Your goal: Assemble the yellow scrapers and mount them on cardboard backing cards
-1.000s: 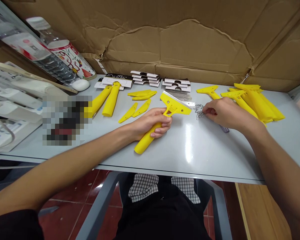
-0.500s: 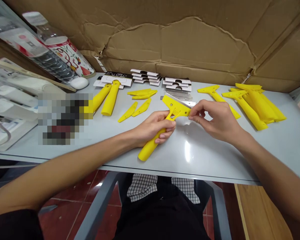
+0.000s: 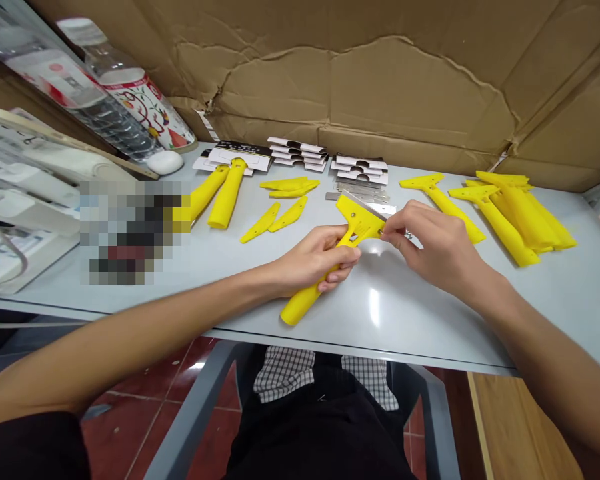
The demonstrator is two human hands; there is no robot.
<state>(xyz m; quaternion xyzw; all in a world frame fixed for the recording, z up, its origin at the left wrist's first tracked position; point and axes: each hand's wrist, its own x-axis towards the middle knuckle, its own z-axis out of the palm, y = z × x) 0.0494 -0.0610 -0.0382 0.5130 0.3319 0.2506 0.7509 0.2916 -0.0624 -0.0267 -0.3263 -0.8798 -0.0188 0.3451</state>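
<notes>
A yellow scraper (image 3: 305,300) with a metal blade along its wide head is tilted above the grey table (image 3: 230,293). My left hand (image 3: 325,260) is wrapped round its handle. At the right corner of the head, my right hand (image 3: 425,233) is closed, thumb and fingertips pinched together by a hole; a small shiny bit shows among the fingers, too small to name. Behind the scraper lie flat yellow pieces (image 3: 287,213), thin metal blades (image 3: 363,192) and folded cards (image 3: 360,169). More yellow handles (image 3: 510,227) rest at the right.
Two yellow handles (image 3: 229,193) lie by printed cards (image 3: 240,157) at the back left. Bottles (image 3: 150,110), a white rounded object (image 3: 165,162) and a rack of white items (image 3: 25,180) stand left. Cardboard (image 3: 405,87) lines the back. A blurred patch hides something at the left.
The view has shifted slightly, so the table items appear a little to the right. The scraper's head sits slightly lower and further right. Both hands keep the same hold.
</notes>
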